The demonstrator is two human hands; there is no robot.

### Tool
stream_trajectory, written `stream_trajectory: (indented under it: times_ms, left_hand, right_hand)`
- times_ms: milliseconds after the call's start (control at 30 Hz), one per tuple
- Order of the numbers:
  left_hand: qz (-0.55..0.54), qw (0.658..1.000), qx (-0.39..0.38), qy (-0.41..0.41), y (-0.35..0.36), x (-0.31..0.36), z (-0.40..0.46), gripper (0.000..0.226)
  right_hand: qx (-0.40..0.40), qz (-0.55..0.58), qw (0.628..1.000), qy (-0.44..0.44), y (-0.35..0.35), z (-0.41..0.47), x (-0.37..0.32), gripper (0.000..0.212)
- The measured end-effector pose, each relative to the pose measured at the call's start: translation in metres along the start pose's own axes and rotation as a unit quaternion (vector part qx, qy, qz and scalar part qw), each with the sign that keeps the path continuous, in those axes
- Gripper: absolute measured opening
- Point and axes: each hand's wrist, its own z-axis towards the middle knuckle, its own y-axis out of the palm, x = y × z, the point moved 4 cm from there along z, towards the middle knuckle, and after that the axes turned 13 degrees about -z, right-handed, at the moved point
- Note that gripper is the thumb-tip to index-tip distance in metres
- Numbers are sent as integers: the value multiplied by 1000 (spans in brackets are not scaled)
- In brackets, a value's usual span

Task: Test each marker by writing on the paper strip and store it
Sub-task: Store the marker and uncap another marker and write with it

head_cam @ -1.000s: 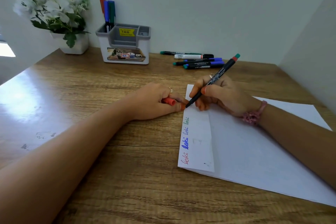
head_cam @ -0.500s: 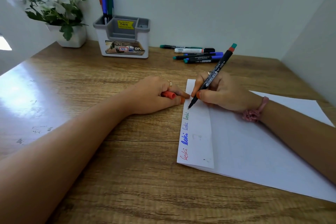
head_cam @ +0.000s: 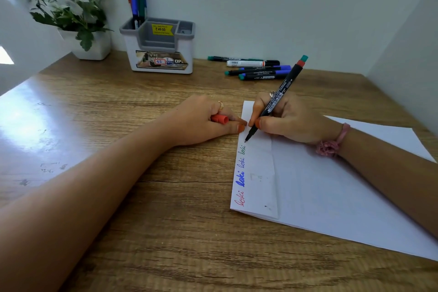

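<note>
Wood-grain bench runs under everything you have out. At the far left a white pot holds a plant with pale flowers. Next to it the grey-and-white organiser has three markers standing upright in its left rear compartment, red, blue and green; its other compartments look empty. Your left hand rests on the bench just beside the paper, fingers curled closed around a red cap. Five loose markers lie in a cluster near the back wall. Your right hand grips the black marker in a writing hold, its tip touching the folded paper strip, just above four written words: one red, one blue, two green.
</note>
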Motion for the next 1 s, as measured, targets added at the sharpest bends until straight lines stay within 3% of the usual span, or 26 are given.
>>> stream_trajectory:
  times_ms: [267,1000]
  left_hand:
    - [-11,997,34,-63,-2,2,1,40]
    - [2,997,19,-71,0,6,1,33]
  right_hand:
    - [11,17,1000,7,2,2,2,18]
    - [18,17,1000,12,-1,1,3,10]
